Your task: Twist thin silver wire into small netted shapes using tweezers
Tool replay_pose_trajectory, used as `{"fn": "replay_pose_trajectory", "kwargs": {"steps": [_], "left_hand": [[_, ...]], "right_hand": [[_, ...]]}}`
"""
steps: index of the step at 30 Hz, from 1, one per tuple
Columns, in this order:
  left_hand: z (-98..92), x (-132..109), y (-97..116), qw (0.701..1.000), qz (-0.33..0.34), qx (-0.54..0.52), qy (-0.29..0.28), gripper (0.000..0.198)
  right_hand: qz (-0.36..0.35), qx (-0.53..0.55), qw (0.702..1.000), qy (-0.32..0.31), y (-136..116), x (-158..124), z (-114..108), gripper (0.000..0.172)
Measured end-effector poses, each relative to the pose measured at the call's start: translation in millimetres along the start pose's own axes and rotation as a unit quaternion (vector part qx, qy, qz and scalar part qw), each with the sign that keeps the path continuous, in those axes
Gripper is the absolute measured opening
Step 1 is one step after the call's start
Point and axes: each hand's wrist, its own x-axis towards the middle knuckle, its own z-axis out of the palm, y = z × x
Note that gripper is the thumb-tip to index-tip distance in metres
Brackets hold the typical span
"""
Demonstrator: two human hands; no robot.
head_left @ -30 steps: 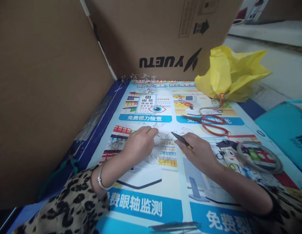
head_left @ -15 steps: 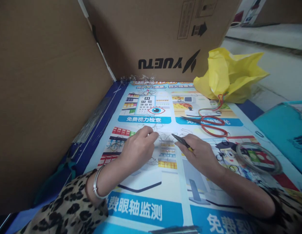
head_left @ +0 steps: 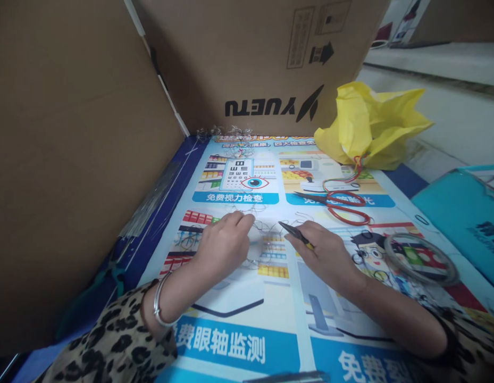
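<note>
While the tall cardboard panels [head_left: 262,64] close off the far and left sides, I centre my view on the printed sheet [head_left: 231,340] spread beneath both hands. A crumpled yellow bag [head_left: 366,127] sits at its far right corner; nearer, right of the right forearm, lies a grey coil [head_left: 451,274], and the red-handled scissors [head_left: 329,200] rest beyond the right hand. The left hand [head_left: 226,239] has its fingers curled in, their tips turned from me, so I cannot tell whether it pinches anything. The right hand [head_left: 326,252] wraps firmly round the pliers [head_left: 296,234], tips aimed at the left hand; any gap in the jaws is too fine to read. Between the hands is the thin bent wire [head_left: 270,229]. I judge that clean work calls for bracing the wire near the bend, biting with the tips alone, turning gently, and sparing neighbouring strands.
</note>
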Motion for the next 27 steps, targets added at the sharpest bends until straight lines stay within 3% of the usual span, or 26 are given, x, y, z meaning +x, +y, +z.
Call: {"fn": "replay_pose_trajectory", "kwargs": {"steps": [5, 15, 27], "left_hand": [[3.9, 3, -2, 0.999, 0.021, -0.02, -0.045, 0.03], [8.4, 11, -6, 0.986, 0.091, -0.129, -0.06, 0.02], [10.9, 5, -9, 0.988, 0.107, -0.108, -0.017, 0.017]], "right_hand": [[0.003, 0.003, 1.0, -0.006, -1, 1, -1, 0.029], [0.002, 0.0, 1.0, -0.009, -1, 0, 1, 0.029], [0.001, 0.0, 1.0, -0.021, 2, -1, 1, 0.028]]}}
